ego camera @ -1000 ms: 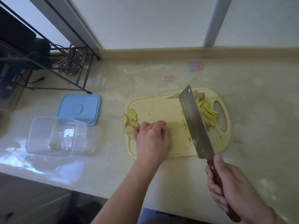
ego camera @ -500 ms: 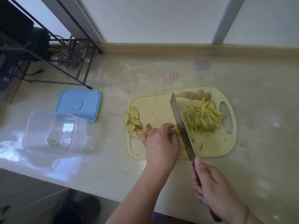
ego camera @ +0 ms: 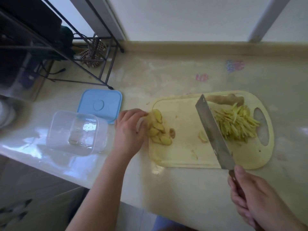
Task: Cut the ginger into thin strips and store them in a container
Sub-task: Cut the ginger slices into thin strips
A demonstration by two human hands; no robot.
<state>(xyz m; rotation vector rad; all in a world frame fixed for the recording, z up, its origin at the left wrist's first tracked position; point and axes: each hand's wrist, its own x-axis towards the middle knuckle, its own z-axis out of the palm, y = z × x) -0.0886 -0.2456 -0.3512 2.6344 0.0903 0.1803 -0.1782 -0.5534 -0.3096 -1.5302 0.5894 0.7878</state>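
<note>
A pale yellow cutting board (ego camera: 183, 155) lies on the counter. A pile of thin ginger strips (ego camera: 236, 124) sits on its right side, beside the handle hole. An uncut ginger piece (ego camera: 225, 100) lies at the board's far edge. Several ginger slices (ego camera: 158, 129) lie at the board's left edge, and my left hand (ego camera: 130, 129) touches them with curled fingers. One small ginger bit (ego camera: 203, 136) lies near the blade. My right hand (ego camera: 256, 202) grips the handle of a cleaver (ego camera: 213, 130), whose blade stands over the board just left of the strips.
A clear plastic container (ego camera: 76, 132) stands open at the left, with its blue lid (ego camera: 100, 105) lying behind it. A black wire rack (ego camera: 93, 52) fills the far left corner. The counter's front edge runs diagonally below the container.
My left hand has moved left from the board's middle to the slices at its left edge. The cleaver has shifted right, next to the strip pile.
</note>
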